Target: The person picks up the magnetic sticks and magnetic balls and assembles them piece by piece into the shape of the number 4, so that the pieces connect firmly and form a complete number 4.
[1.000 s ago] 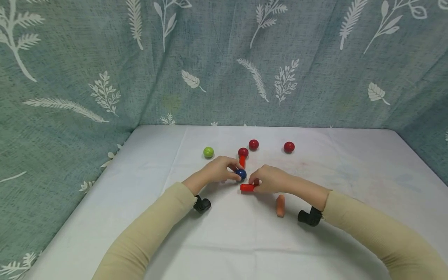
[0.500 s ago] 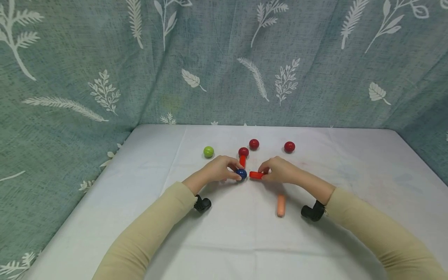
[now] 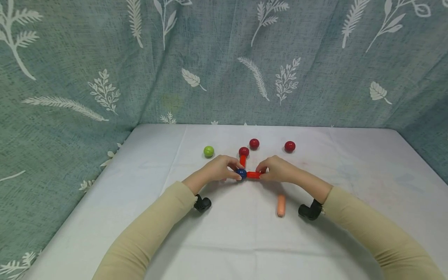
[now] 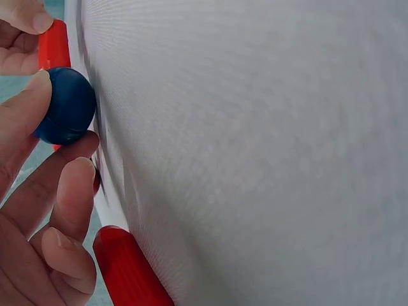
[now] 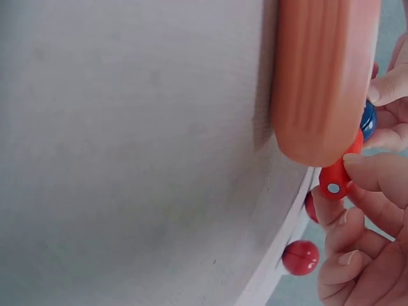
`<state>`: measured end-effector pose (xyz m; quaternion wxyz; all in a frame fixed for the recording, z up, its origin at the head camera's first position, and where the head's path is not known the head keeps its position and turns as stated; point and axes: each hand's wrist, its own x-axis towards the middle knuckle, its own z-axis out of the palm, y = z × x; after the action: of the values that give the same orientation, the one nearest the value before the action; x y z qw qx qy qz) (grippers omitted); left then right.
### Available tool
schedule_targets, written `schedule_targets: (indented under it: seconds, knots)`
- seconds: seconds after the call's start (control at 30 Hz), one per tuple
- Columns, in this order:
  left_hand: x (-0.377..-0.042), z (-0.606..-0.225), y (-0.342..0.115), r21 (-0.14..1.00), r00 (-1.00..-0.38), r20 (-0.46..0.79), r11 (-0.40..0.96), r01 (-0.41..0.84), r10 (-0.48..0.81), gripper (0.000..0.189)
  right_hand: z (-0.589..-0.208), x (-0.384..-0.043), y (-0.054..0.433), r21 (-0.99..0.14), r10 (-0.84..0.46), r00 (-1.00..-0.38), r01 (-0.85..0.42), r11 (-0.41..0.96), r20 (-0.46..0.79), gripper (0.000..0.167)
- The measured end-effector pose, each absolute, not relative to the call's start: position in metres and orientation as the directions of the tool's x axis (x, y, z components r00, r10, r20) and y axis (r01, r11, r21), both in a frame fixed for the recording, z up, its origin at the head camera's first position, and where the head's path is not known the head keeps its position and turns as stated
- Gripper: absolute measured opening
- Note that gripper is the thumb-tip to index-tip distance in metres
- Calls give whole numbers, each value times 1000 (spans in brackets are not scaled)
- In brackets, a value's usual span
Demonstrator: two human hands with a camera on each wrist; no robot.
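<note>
My left hand (image 3: 222, 169) pinches a blue ball (image 3: 241, 174) between thumb and fingers, low over the white cloth. My right hand (image 3: 276, 170) pinches a short red toy rod (image 3: 252, 175), whose left end meets the ball. A round silvery spot marks this rod's other end (image 5: 333, 189) in the right wrist view. Behind the blue ball, another red rod (image 3: 243, 160) runs away from it to a dark red ball (image 3: 244, 152). The left wrist view shows one more red rod (image 4: 131, 271) near the left fingers, mostly hidden by that hand in the head view.
An orange rod (image 3: 281, 205) lies in front of the right hand. Farther back are a green ball (image 3: 209, 151) at the left and two loose red balls, one near the middle (image 3: 254, 144) and one at the right (image 3: 289, 146). A patterned curtain (image 3: 224, 77) hangs behind the table.
My right hand has carried its red rod away from me, level with the blue ball, then left until the end meets it. The left hand has stayed put on the ball.
</note>
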<state>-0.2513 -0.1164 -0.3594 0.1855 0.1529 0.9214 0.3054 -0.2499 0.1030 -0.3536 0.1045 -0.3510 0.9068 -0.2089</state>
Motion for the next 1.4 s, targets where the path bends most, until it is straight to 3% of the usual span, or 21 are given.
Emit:
schedule_targets:
  seconds: [0.8, 1.0, 1.23, 1.4]
  knots:
    - [-252, -357, -112, 567, -892, -260, 806, 170, 371, 30, -346, -242, 99, -435, -649, -758, -563, 702, -65, 19]
    - [-252, -358, -111, 564, -889, -260, 807, 177, 377, 29, -346, -245, 105, -482, -644, -761, -539, 691, -73, 20]
    - [-252, -359, -110, 567, -885, -270, 805, 173, 380, 28, -337, -246, 124, -538, -568, -819, -444, 717, -82, 25]
    - [-252, -358, -112, 573, -885, -258, 799, 182, 387, 28, -340, -241, 131, -523, -592, -797, -458, 719, -115, 24]
